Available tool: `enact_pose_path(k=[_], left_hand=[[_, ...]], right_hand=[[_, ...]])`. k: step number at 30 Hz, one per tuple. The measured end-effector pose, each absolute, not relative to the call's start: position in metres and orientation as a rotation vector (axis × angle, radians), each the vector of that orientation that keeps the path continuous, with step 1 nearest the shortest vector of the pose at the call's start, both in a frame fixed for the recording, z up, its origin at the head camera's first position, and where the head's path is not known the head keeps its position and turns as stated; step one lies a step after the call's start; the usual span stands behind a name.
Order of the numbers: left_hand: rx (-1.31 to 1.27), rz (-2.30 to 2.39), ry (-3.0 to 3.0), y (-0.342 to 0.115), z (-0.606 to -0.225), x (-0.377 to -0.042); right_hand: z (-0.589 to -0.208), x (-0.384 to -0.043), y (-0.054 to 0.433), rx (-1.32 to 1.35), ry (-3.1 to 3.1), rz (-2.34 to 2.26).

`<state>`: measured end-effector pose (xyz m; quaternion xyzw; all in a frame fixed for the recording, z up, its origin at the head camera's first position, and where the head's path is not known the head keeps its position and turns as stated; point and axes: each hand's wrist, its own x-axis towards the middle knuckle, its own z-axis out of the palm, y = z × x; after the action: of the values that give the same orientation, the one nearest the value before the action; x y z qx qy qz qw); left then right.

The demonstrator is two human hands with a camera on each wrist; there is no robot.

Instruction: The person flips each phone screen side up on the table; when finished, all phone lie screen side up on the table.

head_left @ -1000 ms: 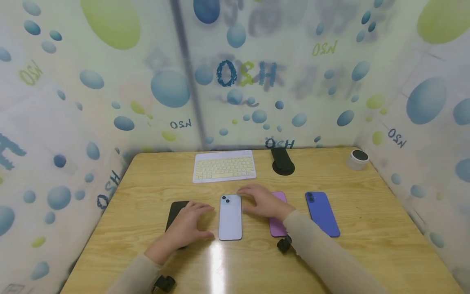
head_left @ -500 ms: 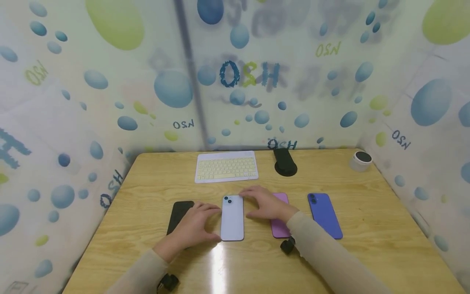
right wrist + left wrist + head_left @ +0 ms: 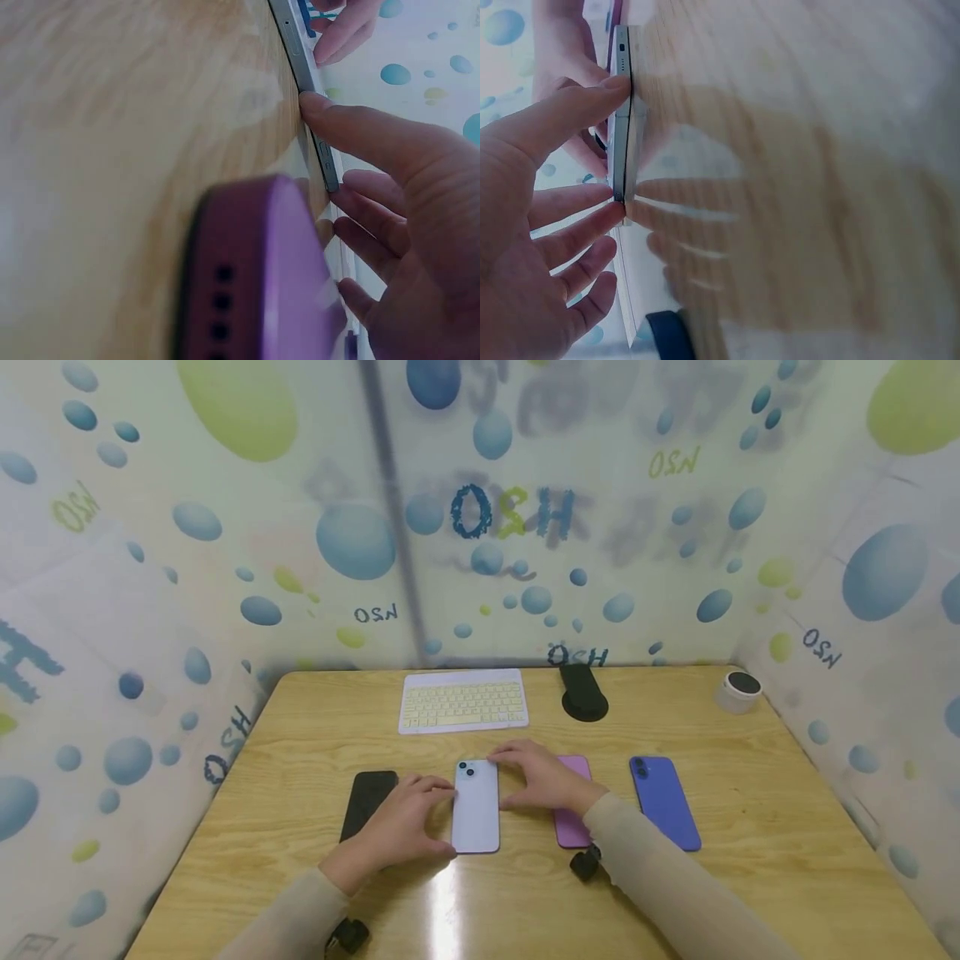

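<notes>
I have both bare hands spread wide around a pale blue, rounded slab of a phone [image 3: 476,814], which lies back up, camera end away from me. The left hand [image 3: 405,822] touches it near its lower left corner, thumb low and fingertips on the long side; the right hand [image 3: 543,774] meets it diagonally opposite, index at the upper right corner and thumb on the near stretch of that side. Neither hand wraps round it. I judge that opposite corners were chosen so light touches can steady the phone without covering its back.

Both wrists angle inward, palms facing each other, beige sleeves [image 3: 652,860] running back towards me.

Just outside the left fingers, partly behind the hand, lies a matte black rectangular phone [image 3: 367,797]. Under the right wrist is a purple phone [image 3: 572,833]; I can't tell whether the wrist touches it. Beyond that sits a deep blue phone [image 3: 666,802], turned slightly. These look set side by side, I'd say, for easy reach.

Farther off, past the fingertips, are a white keyboard with pale yellow keys [image 3: 463,703], a black round-based stand [image 3: 583,702] and, far right, a white cylinder with a dark top [image 3: 738,695], all on the light wood-grain table [image 3: 787,860]
</notes>
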<state>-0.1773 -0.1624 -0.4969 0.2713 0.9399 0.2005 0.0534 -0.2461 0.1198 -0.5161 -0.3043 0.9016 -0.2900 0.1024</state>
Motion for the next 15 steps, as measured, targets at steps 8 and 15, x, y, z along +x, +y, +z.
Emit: enact_pose_path(k=[8,15], left_hand=[[0.848,0.579,2.869,-0.1628,-0.4956,-0.1761],[0.848,0.566,2.881,-0.1626,-0.4953,-0.1754]], right_hand=[[-0.5137,-0.2441,0.1171,-0.82,2.62,-0.978],[-0.5123,-0.2429,0.1159,-0.811,2.595,-1.049]])
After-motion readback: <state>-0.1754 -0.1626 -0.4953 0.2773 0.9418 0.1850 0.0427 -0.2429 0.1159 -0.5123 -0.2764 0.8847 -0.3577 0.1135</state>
